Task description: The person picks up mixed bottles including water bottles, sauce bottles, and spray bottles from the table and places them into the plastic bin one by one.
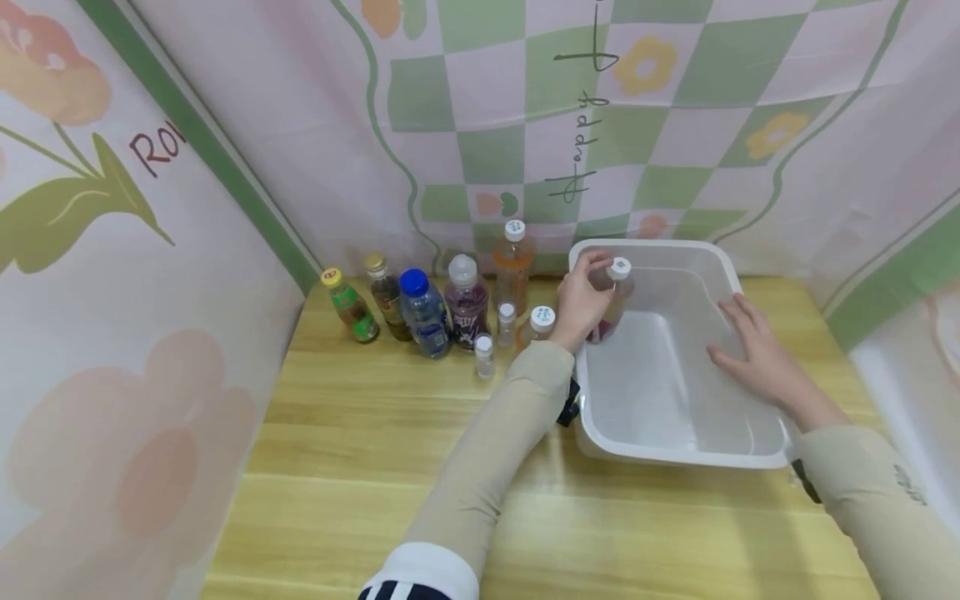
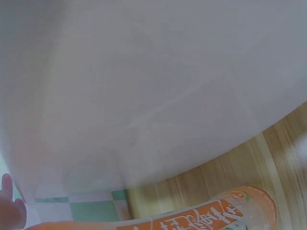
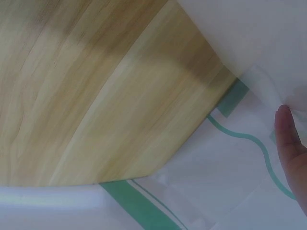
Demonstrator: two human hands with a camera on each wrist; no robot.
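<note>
My left hand [image 1: 583,302] reaches over the left rim of a white plastic tub [image 1: 652,458]. Its curled fingers grip a clear bottle [image 1: 617,304] with a white cap near the neck, and the bottle stands inside the tub along the left wall. Dark reddish colour shows low on it. Over the tub's right side is my right hand [image 1: 757,354], fingers spread and holding nothing. In the right wrist view only one finger [image 3: 288,139] shows. The left wrist view is mostly the tub's outer wall [image 2: 144,86], with an orange-labelled bottle [image 2: 201,218] beneath.
Left of the tub on the wooden table [image 1: 337,433] stand several bottles, among them a blue-capped one [image 1: 426,317], a purple-labelled one [image 1: 467,308] and a yellow-capped one [image 1: 351,308]. Small white-capped vials [image 1: 484,358] stand before them. A patterned curtain [image 1: 487,150] hangs behind.
</note>
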